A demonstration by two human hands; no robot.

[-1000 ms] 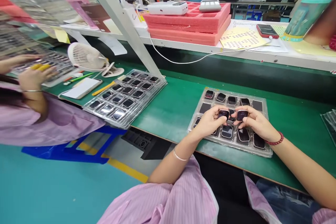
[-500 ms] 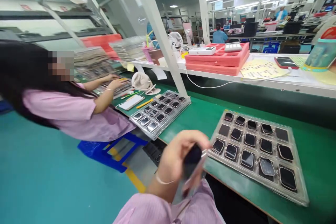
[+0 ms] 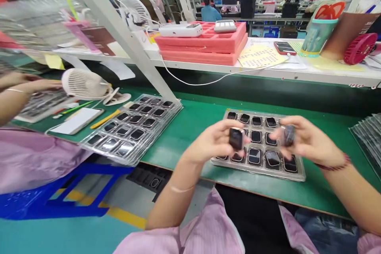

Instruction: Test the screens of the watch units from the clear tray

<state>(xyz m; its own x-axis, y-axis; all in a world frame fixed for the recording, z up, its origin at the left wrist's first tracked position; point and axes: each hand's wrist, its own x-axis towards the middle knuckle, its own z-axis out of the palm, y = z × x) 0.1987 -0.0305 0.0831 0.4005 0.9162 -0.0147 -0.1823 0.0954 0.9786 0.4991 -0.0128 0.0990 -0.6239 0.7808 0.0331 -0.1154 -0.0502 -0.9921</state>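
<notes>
My left hand (image 3: pixel 212 142) pinches a smartwatch case (image 3: pixel 236 139) by its edges, its dark glass facing me. To the right, my right hand (image 3: pixel 300 137) grips a second dark watch case (image 3: pixel 288 135), blurred by motion. Both hands hover over a clear plastic tray (image 3: pixel 276 174) on the green bench. Rows of square black-faced watch cases, such as one in the front row (image 3: pixel 254 156), sit in its pockets. My hands and forearms hide parts of the tray at both sides.
Left stands a stack of clear trays (image 3: pixel 149 143) with watch cases, beside a yellow-handled tool (image 3: pixel 105 119), a white phone-like slab (image 3: pixel 77 121) and a fan (image 3: pixel 86 83). A co-worker's hands (image 3: pixel 32 83) work there. More trays (image 3: pixel 369 139) lie right. A shelf (image 3: pixel 268 73) holds red foam trays (image 3: pixel 202 47).
My view has swung to the right. My left hand has moved with its watch case from the bench's front edge to over the tray. My right hand now shows clearly, holding another case.
</notes>
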